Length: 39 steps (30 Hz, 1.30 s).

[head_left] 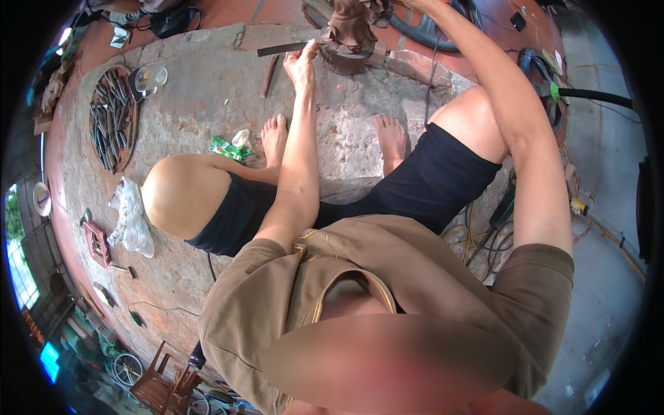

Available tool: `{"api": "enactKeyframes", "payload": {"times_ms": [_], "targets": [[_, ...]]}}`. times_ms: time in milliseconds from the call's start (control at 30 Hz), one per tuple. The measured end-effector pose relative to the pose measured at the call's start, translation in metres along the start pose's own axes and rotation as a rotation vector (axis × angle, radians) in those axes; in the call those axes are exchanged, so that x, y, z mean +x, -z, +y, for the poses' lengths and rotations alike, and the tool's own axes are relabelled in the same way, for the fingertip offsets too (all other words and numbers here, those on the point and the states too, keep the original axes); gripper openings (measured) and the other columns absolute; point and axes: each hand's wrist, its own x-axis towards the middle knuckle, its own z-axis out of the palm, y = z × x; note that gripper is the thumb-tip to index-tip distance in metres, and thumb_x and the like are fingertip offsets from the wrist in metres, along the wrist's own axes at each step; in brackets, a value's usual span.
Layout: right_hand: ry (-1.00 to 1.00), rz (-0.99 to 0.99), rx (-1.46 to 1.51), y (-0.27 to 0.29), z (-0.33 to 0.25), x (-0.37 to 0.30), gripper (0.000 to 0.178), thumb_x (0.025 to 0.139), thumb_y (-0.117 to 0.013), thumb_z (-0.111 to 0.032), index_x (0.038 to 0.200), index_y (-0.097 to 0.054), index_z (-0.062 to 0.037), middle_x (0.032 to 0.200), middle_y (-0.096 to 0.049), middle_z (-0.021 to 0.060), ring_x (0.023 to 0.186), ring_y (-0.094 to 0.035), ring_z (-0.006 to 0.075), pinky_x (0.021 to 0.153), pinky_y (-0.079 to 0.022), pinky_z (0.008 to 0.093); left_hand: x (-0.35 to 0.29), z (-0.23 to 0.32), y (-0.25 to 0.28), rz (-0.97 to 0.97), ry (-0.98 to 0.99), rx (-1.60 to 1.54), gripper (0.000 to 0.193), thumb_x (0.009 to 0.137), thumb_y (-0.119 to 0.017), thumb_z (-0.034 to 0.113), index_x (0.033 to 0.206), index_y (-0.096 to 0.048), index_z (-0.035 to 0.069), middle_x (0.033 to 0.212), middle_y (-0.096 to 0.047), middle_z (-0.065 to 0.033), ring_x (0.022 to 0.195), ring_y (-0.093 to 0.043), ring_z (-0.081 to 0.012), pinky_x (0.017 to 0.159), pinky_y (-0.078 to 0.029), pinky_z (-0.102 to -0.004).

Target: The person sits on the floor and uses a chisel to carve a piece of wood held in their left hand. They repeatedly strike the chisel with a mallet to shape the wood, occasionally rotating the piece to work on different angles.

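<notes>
— Brown short-sleeved shirt [387, 290] sits closest. Left hand [303, 63]?
— Its grip pinches a long flat dark metal file [283, 48] against the brown carved wooden figure [351, 28].
— Right hand?
— Hidden behind the figure's top; grip unclear.

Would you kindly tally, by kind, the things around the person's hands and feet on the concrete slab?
Hands: 2, the left hand and the right hand
Flat metal file: 1
Brown carved figure: 1
Round tray of metal tools: 1
Green packet: 1
Clear plastic bag: 1
Total: 7
</notes>
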Motion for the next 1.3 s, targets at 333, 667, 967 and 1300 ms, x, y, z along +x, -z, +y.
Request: {"api": "enactKeyframes", "payload": {"times_ms": [333,667,967,1300], "targets": [[-0.012,0.000,0.055,0.003,0.000,0.008,0.010,0.080,-0.070,-0.013,0.077,-0.066,-0.0044,0.069,-0.064,-0.0009,0.062,-0.057,0.0047,0.056,-0.046,0.0217,-0.007,0.020,-0.002,-0.236,0.068,0.157,0.042,0.076,-0.078,0.009,0.116,-0.065,0.004,0.100,-0.068,-0.0022,0.086,-0.058,-0.0078,0.083,-0.044,-0.0241],[0.109,0.013,-0.054,0.012,0.024,0.019,0.011,0.080,-0.071,-0.014,0.078,-0.067,-0.0040,0.068,-0.064,-0.0003,0.065,-0.057,0.0047,0.059,-0.045,0.0226,0.000,0.008,-0.011,-0.166,-0.062,0.006,0.029,0.077,-0.075,0.008,0.105,-0.070,0.004,0.092,-0.069,-0.0026,0.083,-0.058,-0.0079,0.078,-0.045,-0.0237],[0.105,-0.028,-0.101,0.010,0.015,0.019,0.013,0.081,-0.071,-0.016,0.079,-0.067,-0.0038,0.068,-0.063,-0.0009,0.065,-0.056,0.0046,0.059,-0.046,0.0237,0.010,0.009,-0.002,-0.116,-0.059,-0.077,0.015,0.085,-0.069,0.013,0.091,-0.064,0.001,0.087,-0.071,-0.0103,0.076,-0.066,-0.0164,0.073,-0.052,-0.0294],[0.010,-0.037,-0.031,0.012,0.013,0.014,0.013,0.082,-0.069,-0.015,0.079,-0.065,-0.0035,0.071,-0.063,-0.0015,0.067,-0.056,0.0056,0.061,-0.046,0.0238,-0.009,0.011,-0.006,-0.185,-0.016,0.013,0.031,0.079,-0.075,0.018,0.107,-0.070,0.005,0.099,-0.069,-0.0025,0.090,-0.058,-0.0095,0.088,-0.045,-0.0286]]}}
